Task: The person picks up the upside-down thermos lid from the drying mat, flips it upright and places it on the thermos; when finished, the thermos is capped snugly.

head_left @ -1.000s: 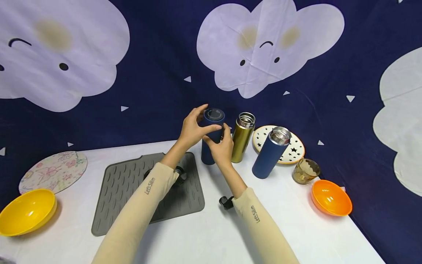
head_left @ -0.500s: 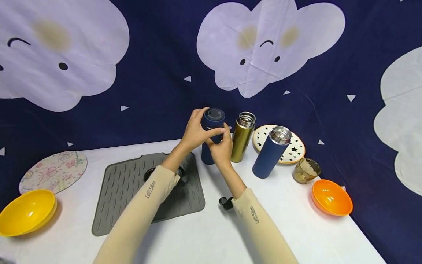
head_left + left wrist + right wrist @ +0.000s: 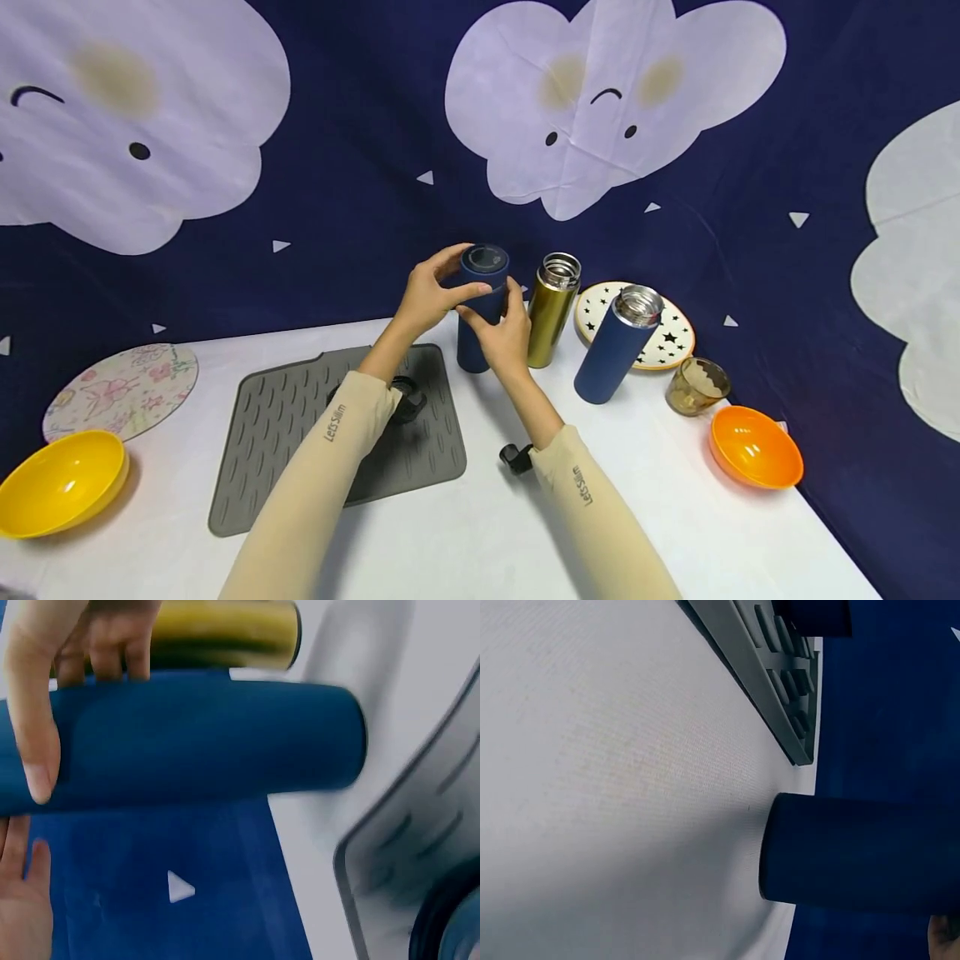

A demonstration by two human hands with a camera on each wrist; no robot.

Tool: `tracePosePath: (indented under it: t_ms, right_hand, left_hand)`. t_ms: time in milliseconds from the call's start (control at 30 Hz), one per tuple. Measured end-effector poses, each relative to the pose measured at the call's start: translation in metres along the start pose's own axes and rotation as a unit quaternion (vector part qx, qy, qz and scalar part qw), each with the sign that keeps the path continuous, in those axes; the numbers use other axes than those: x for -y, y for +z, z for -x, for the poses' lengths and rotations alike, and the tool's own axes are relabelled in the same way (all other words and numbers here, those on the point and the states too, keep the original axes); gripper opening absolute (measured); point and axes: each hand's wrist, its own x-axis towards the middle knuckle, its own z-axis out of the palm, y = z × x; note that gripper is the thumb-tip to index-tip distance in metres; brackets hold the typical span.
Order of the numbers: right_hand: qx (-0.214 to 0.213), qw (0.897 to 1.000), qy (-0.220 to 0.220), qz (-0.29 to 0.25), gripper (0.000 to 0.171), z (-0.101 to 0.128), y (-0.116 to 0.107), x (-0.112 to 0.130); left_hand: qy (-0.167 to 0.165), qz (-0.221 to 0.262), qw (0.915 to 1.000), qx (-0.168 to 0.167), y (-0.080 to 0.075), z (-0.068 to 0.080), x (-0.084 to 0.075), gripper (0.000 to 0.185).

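Note:
A dark blue thermos (image 3: 474, 342) stands upright on the white table in the head view, its dark round lid (image 3: 485, 258) on top. My left hand (image 3: 429, 293) holds the lid from the left, fingers reaching behind and thumb across the front. Lower down, my right hand (image 3: 508, 332) grips the body, with the thumb in front. In the left wrist view the thermos (image 3: 217, 742) lies across the picture, with the right hand (image 3: 90, 645) wrapped over it and part of the left hand (image 3: 22, 900) at the edge. The right wrist view shows the thermos base (image 3: 817, 851).
Right of the hands stand an uncapped gold thermos (image 3: 551, 321) and an uncapped blue thermos (image 3: 611, 354). Behind are a star plate (image 3: 670, 337), amber glass (image 3: 696, 387) and orange bowl (image 3: 753, 450). Leftward lie a grey mat (image 3: 277, 433), floral oval mat (image 3: 123, 392) and yellow bowl (image 3: 63, 483).
My left thumb first slid rightward across the front of the thermos, then back left, the wrist shifting left with it. The right hand keeps its grip, and the thermos stays almost in place.

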Motion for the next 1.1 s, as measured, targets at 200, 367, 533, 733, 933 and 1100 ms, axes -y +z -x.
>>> tracePosePath:
  t_ms: [200, 367, 533, 733, 933, 1100]
  right_hand:
    - [0.007, 1.000, 0.000, -0.010, 0.073, 0.000, -0.001, 0.002]
    - [0.000, 1.000, -0.007, 0.013, 0.075, 0.001, -0.001, -0.001]
    - [-0.001, 1.000, 0.002, 0.013, 0.067, 0.001, 0.000, -0.001]
    - [0.002, 1.000, 0.000, 0.024, 0.069, 0.001, -0.001, -0.001]
    - [0.002, 0.999, 0.007, 0.036, 0.083, 0.000, -0.003, 0.000]
    - [0.008, 1.000, -0.010, 0.013, 0.077, -0.002, -0.002, -0.002]
  left_hand:
    - [-0.035, 0.044, 0.9973, 0.048, -0.009, 0.003, 0.002, 0.060]
    - [-0.046, -0.012, 0.9989, 0.003, 0.007, 0.007, -0.007, 0.084]
    - [-0.002, -0.082, 0.9938, -0.075, 0.029, 0.000, -0.018, 0.092]
    - [0.022, -0.080, 0.9895, -0.119, 0.031, -0.002, -0.014, 0.083]
    - [0.012, -0.040, 0.9982, -0.044, 0.014, -0.002, -0.008, 0.069]
    - [-0.022, -0.021, 0.9985, 0.045, -0.001, -0.005, -0.008, 0.063]
